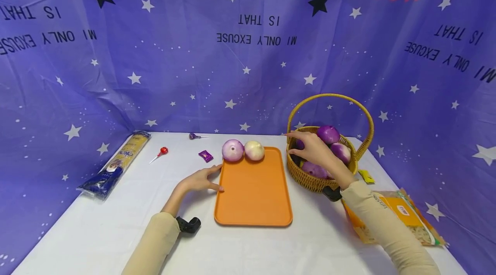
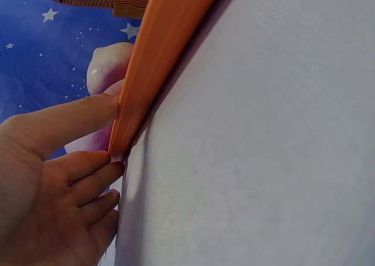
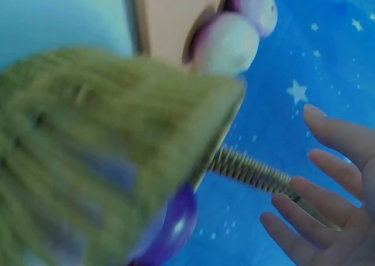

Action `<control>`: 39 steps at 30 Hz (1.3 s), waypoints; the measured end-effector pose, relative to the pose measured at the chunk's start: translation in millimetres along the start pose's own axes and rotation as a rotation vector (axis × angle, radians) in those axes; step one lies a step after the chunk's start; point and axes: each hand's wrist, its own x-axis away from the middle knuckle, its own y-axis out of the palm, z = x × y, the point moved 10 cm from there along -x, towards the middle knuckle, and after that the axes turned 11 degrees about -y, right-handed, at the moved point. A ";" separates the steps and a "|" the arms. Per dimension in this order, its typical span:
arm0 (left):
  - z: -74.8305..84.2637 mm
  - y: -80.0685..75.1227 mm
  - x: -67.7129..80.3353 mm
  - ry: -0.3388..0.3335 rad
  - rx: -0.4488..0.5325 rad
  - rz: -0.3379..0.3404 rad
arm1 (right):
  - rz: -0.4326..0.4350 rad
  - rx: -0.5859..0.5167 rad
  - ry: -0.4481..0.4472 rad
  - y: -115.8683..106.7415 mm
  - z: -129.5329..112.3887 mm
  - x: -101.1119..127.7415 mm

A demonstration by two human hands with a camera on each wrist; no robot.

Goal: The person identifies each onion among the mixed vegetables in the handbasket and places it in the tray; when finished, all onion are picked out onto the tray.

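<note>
An orange tray [image 1: 253, 197] lies on the white table, with two peeled onions [image 1: 233, 150] [image 1: 254, 150] side by side at its far edge. My left hand [image 1: 201, 179] rests flat on the table, its straight fingers [image 2: 76, 172] touching the tray's left rim [image 2: 153, 61]. A wicker basket [image 1: 310, 178] with a hoop handle stands right of the tray and holds several purple onions [image 1: 328, 134]. My right hand [image 1: 311, 148] hovers over the basket's near-left rim with fingers [image 3: 328, 184] spread and holds nothing. The right wrist view is blurred.
A long blue and yellow packet [image 1: 116, 166] lies at the table's left edge. A red lollipop [image 1: 162, 152], a purple lollipop [image 1: 193, 136] and a purple sweet [image 1: 206, 156] lie behind the tray. An orange packet [image 1: 403, 219] sits under my right forearm.
</note>
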 end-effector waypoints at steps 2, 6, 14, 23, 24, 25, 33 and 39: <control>0.0 -0.7 0.5 0.001 0.001 0.001 | 0.005 0.008 -0.008 -6.1 5.4 3.4; 0.1 -1.9 1.1 0.005 -0.001 0.002 | -0.025 0.026 -0.001 -12.9 19.6 8.0; 0.2 -2.6 1.1 0.012 -0.001 0.003 | -0.182 0.041 0.049 -8.3 58.6 9.7; 1.0 -0.1 0.9 0.014 0.000 -0.002 | -0.295 0.005 0.091 3.4 80.2 11.3; 1.3 0.2 0.9 0.015 0.002 -0.003 | -0.304 0.007 0.092 4.6 81.2 11.5; 1.6 0.3 0.9 0.016 0.002 -0.002 | -0.313 0.010 0.096 5.8 82.6 11.8; 2.7 -0.2 0.5 0.016 0.006 -0.001 | -0.332 0.048 0.093 13.6 90.9 12.7; 2.9 -0.3 1.7 0.014 0.012 -0.003 | -0.322 0.074 0.046 13.7 87.1 11.4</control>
